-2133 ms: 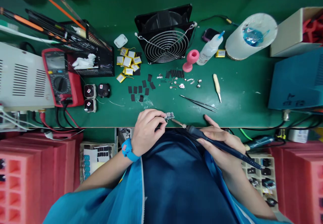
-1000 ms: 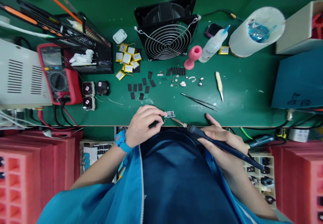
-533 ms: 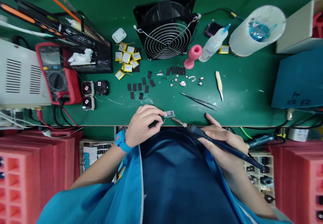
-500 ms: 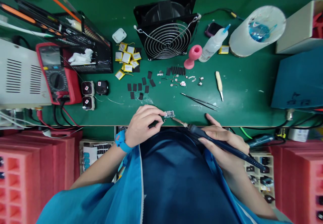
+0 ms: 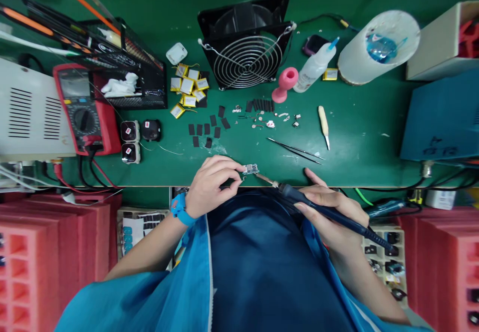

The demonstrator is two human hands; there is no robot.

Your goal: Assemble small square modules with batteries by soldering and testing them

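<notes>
Left hand (image 5: 211, 184) in a fingertip pinch grip — right hand (image 5: 331, 212) curled, pen-style grip.

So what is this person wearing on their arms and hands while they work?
The hands are bare, with no gloves. The left hand has a bright blue band with a small red mark at the wrist. Both forearms are uncovered; loose light blue sleeves start further up. A dark blue garment covers the front of the body. The right hand shows no band or ring.
</notes>
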